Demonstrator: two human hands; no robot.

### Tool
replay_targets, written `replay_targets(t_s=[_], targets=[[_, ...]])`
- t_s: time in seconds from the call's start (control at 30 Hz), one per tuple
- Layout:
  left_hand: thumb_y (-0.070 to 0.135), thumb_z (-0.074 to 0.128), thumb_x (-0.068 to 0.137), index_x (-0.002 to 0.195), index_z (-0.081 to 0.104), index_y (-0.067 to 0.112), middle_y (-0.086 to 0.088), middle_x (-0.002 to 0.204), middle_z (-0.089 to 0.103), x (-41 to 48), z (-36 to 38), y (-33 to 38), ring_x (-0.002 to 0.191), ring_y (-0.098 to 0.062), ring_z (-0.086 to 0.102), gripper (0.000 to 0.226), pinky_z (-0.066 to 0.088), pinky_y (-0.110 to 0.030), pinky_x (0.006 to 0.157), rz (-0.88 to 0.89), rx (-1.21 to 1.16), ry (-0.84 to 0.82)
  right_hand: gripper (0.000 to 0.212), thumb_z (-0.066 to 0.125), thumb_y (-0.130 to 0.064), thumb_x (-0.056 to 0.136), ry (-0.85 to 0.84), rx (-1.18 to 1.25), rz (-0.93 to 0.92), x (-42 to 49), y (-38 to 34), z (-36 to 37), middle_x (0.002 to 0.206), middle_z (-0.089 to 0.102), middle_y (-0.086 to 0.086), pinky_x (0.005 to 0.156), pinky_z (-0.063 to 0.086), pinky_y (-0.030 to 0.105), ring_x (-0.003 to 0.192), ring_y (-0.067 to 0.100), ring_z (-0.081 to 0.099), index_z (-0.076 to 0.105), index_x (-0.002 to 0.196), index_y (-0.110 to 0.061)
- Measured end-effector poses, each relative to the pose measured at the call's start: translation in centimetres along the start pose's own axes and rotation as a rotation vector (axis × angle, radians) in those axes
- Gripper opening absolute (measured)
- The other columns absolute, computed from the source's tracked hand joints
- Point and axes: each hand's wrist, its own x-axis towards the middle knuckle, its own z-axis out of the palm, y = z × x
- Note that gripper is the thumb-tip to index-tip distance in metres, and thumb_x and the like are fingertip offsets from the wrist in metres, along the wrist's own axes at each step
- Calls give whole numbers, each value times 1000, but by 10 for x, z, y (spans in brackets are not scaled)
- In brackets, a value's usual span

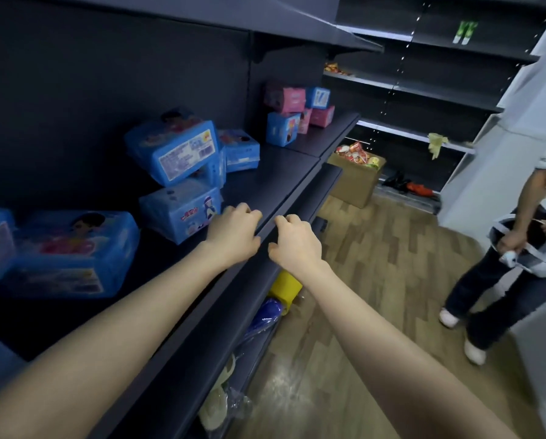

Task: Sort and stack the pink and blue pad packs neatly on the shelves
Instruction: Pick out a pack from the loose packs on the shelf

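In the head view, the left hand (233,236) hovers over the front edge of the shelf (265,175), fingers curled under and holding nothing. The right hand (297,245) is just beside it, off the edge, curled the same way and holding nothing. Whether either hand touches the edge is hard to tell.

A small blue pack (183,210) lies just left of the left hand. Beyond it, tilted blue packs (173,150) are heaped against the back wall. A wide blue pack (72,251) lies flat, well to the left of both hands. Far ahead of the hands, pink packs (285,98) and more blue ones (281,128) are stacked together.

A yellow tub (285,288) sits below the right wrist. Well to the right, another person (515,245) holds a white bag (525,255).
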Motion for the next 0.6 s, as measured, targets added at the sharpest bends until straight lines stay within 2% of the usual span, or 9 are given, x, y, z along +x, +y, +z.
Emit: replay_targets(t_s=[0.23, 0.4, 0.6], targets=[[27, 53, 90, 129, 48, 15, -10, 131, 46, 47, 8, -8, 116, -30, 47, 41, 47, -40, 86, 5, -32, -11, 45, 55, -21, 88, -5, 17, 40, 34, 13, 7, 129, 46, 10, 82, 46, 41, 118, 31, 44, 44, 131, -12], [26, 52, 90, 130, 47, 15, -9, 130, 45, 76, 17, 1, 117, -30, 46, 41, 45, -39, 83, 10, -62, -41, 41, 55, -21, 88, 7, 30, 77, 56, 35, 9, 123, 47, 9, 76, 44, 37, 113, 31, 47, 46, 127, -12], [28, 52, 89, 130, 48, 16, -9, 131, 46, 119, 36, 27, 116, -31, 46, 43, 47, -39, 81, 68, -48, -74, 40, 53, -21, 88, 6, 60, 126, 86, 74, 10, 124, 48, 9, 81, 45, 39, 115, 31, 46, 47, 127, -13]])
